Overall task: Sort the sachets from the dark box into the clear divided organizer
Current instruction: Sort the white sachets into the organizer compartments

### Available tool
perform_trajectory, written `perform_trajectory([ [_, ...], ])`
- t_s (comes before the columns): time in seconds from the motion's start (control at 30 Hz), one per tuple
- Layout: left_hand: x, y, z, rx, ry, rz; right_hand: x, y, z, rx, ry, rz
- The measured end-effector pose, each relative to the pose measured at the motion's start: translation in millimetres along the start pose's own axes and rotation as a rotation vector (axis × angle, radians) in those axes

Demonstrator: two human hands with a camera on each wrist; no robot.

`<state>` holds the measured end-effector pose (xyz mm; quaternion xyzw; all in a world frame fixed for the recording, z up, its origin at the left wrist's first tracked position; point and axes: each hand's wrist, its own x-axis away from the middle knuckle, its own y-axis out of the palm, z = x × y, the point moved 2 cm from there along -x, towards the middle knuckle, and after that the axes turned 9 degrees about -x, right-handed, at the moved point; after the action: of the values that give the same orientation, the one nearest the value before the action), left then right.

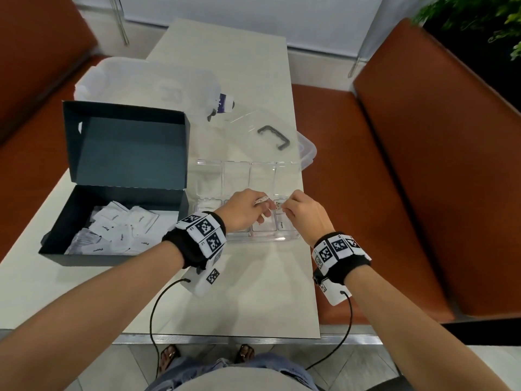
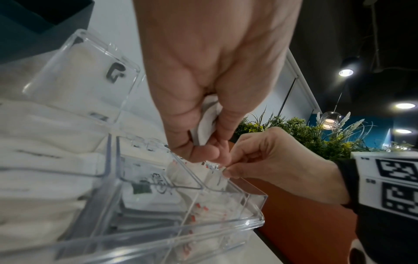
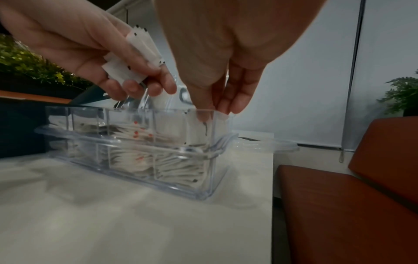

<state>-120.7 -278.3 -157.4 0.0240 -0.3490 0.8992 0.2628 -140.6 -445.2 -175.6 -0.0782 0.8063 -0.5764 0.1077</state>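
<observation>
The dark box (image 1: 56, 249) stands open at the left of the table, with several white sachets (image 1: 121, 230) loose inside. To its right is the clear divided organizer (image 1: 265, 238), whose near compartments hold sachets. My left hand (image 1: 260, 210) hovers over the organizer's near row and grips a small stack of sachets (image 3: 135, 59) in curled fingers. Close to its right, my right hand (image 1: 283, 208) pinches a single sachet (image 3: 201, 132) upright, partly lowered into the near right compartment (image 2: 226, 189). Both hands almost touch.
The organizer's clear lid with a grey handle (image 1: 273, 136) lies behind it, beside a translucent plastic bin (image 1: 135, 83). Orange benches (image 1: 366, 193) flank the table. The table's front edge (image 1: 225, 337) is near my body. Green plants (image 3: 402, 96) stand at the back right.
</observation>
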Motion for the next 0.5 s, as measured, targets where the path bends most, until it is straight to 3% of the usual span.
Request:
perform_trajectory([
  [0.33, 2, -5, -1, 0.049, -0.018, -0.002, -11, 7, 1, 0.007, 0.043, 0.028],
  [0.5, 4, -9, -1, 0.268, -0.104, -0.026, -10, 1, -1, -0.043, 0.063, 0.012],
])
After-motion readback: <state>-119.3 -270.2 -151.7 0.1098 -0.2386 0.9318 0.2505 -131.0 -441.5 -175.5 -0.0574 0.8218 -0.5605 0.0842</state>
